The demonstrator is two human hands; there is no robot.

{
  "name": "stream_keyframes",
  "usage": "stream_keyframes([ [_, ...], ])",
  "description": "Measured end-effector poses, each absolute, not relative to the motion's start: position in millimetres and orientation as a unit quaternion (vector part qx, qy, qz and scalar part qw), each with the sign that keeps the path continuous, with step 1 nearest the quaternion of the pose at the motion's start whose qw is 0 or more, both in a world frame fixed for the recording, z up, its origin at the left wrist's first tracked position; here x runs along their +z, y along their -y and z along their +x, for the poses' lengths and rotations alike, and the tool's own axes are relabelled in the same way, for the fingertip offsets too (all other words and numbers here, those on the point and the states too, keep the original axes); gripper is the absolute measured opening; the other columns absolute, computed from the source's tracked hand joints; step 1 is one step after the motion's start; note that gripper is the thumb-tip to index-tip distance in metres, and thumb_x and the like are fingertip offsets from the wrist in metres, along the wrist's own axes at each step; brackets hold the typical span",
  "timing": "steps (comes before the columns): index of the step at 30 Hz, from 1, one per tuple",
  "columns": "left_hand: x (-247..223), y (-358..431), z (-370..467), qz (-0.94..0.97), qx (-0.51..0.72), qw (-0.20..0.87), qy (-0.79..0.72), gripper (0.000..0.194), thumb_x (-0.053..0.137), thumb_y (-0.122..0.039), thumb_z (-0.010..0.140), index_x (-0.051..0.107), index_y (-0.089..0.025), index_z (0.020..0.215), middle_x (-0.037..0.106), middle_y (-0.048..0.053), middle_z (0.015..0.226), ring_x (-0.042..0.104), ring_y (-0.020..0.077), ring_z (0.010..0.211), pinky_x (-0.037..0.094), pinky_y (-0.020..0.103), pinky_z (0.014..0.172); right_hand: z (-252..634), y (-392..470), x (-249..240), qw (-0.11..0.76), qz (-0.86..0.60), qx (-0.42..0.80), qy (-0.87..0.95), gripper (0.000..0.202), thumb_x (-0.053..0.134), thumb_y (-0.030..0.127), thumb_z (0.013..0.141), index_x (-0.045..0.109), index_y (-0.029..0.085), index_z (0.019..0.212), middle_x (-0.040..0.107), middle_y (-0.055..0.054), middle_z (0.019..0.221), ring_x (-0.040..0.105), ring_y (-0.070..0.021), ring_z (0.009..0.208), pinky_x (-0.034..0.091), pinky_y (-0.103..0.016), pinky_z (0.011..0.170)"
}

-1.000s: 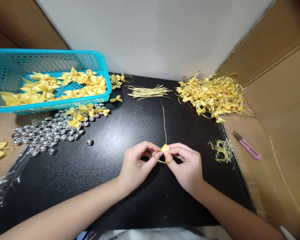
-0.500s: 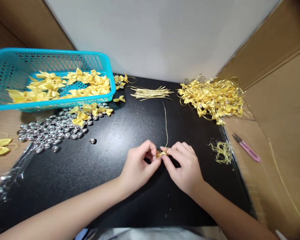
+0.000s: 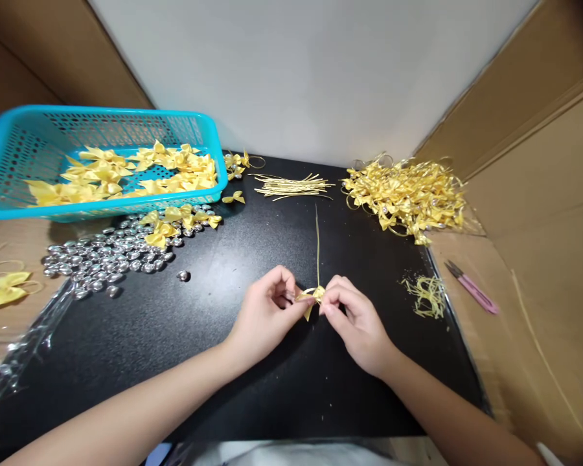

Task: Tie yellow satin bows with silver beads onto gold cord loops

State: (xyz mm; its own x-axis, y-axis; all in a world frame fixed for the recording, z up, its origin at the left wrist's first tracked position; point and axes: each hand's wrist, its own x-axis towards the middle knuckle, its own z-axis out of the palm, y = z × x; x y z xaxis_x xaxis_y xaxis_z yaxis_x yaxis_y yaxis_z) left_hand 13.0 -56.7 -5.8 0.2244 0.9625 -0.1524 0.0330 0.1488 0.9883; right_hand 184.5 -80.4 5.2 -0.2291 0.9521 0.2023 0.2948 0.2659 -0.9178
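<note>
Between my two hands is a small yellow ribbon bow (image 3: 317,294), low over the black tabletop. My left hand (image 3: 267,310) pinches its left side with thumb and forefinger. My right hand (image 3: 357,323) has its fingertips closed at the bow's right side; whether they grip the ribbon or a cord end is too small to tell. From the bow a thin gold cord (image 3: 317,252) stretches straight away from me across the table. Parts of the bow are covered by my fingers.
A turquoise basket (image 3: 102,210) of yellow bows stands at the back left, with silver beads (image 3: 111,252) and loose bows before it. Cut gold cords (image 3: 294,186) lie at the back. Finished-looking bows (image 3: 408,194) are heaped right, near cord scraps (image 3: 427,296) and pink snips (image 3: 473,289).
My right hand has shifted slightly right and its fingers have curled in. More of the bow shows between the hands. The cord now lies straighter. The whole view has shifted a little.
</note>
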Motion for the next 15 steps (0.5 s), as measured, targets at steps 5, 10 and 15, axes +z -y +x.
stream_keyframes([
  [5,0.6,37.6,3.8,0.390,0.452,0.635,-0.489,0.037,0.078,-0.020,0.064,0.041,-0.019,0.070,0.059,-0.006,0.061,0.059,0.0079,0.057,0.045,0.018,0.057,207.1,84.3,19.3,0.422,-0.386,0.474,0.670,0.024,0.055,0.034,0.092,0.056,0.021,0.072,0.052,-0.002,0.084,0.049,-0.0176,0.087,0.040,-0.034,0.083],
  [10,5.8,29.6,-0.5,0.337,0.463,0.675,-0.466,0.040,0.079,-0.018,0.061,0.041,-0.019,0.073,0.061,-0.006,0.064,0.061,0.0077,0.059,0.044,0.017,0.057,221.6,80.6,20.4,0.495,-0.336,0.488,0.635,0.018,0.057,0.038,0.092,0.058,0.025,0.079,0.057,-0.003,0.076,0.053,-0.0220,0.095,0.041,-0.042,0.090],
  [15,3.8,33.8,-1.3,0.426,0.466,0.623,-0.461,0.036,0.077,-0.022,0.067,0.041,-0.020,0.073,0.057,-0.006,0.064,0.062,0.0099,0.062,0.048,0.021,0.060,218.5,79.1,20.6,0.474,-0.370,0.458,0.655,0.015,0.062,0.036,0.089,0.066,0.024,0.079,0.057,-0.002,0.067,0.052,-0.0199,0.078,0.044,-0.038,0.075],
])
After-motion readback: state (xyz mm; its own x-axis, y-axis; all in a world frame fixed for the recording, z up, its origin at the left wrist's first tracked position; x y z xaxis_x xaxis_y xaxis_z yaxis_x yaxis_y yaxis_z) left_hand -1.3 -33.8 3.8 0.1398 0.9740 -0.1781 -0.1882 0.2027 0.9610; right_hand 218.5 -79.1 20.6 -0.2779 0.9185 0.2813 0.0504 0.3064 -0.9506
